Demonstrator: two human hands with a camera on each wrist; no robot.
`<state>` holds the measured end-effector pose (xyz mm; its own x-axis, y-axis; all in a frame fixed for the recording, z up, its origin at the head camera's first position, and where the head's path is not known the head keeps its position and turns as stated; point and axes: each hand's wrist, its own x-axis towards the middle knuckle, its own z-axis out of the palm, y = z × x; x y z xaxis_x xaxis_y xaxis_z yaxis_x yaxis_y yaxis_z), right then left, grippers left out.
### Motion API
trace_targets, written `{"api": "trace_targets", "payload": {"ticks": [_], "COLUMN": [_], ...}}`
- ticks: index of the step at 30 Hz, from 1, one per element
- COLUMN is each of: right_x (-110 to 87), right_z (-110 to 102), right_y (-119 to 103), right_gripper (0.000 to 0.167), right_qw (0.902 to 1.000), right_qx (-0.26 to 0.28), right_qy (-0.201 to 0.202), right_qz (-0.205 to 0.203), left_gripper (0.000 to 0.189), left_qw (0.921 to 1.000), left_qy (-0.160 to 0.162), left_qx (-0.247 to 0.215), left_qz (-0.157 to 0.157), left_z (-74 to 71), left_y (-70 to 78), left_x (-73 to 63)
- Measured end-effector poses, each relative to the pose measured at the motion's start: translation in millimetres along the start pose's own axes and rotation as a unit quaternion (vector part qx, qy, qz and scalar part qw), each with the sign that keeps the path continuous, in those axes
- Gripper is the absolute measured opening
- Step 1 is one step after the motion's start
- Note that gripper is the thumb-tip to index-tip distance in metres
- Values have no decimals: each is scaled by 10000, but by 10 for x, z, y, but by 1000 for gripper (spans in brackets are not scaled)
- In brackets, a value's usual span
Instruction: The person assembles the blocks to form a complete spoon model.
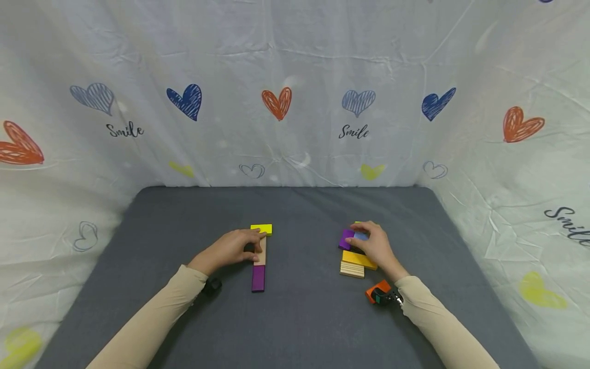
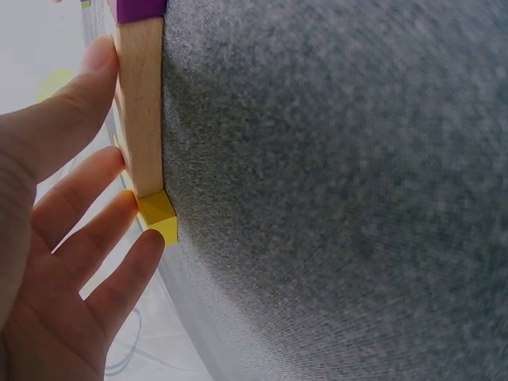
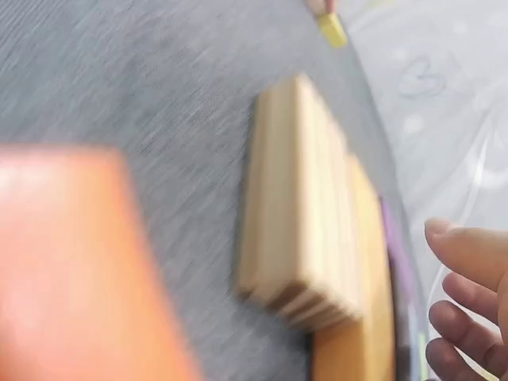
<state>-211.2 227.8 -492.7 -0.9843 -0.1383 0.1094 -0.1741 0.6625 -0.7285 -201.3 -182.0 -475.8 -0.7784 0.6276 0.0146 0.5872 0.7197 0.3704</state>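
My left hand is relaxed, not clenched: its thumb touches the side of a plain wooden block, while the fingertips rest at that block's far end and against a yellow block. The wooden block lies on the table to the left of centre, in line with a purple block at its near end, the yellow one set crosswise at its far end. My right hand is half open over the other group, thumb and fingers apart and gripping nothing; whether a fingertip meets the light blue block below it, I can't tell. Nearer me lie an amber block, a wooden stack and, by my right wrist, an orange block.
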Motion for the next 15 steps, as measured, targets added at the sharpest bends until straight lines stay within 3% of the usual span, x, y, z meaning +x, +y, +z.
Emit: {"api": "trace_targets", "payload": {"ticks": [8,15], "right_x": [-25,-50], "right_z": [7,11], "right_y": [101,95], "right_gripper": [46,54], "right_qw": [9980,9962], "right_qx": [-619,-840], "right_qy": [-130,-206], "right_qz": [-59,-119], "left_gripper": [15,14], "left_qw": [10000,10000], "left_qy": [62,-9], "left_qx": [-2,30], "left_qz": [48,-9], "left_z": [6,6], "left_y": [-2,-2], "left_x": [0,-6]}}
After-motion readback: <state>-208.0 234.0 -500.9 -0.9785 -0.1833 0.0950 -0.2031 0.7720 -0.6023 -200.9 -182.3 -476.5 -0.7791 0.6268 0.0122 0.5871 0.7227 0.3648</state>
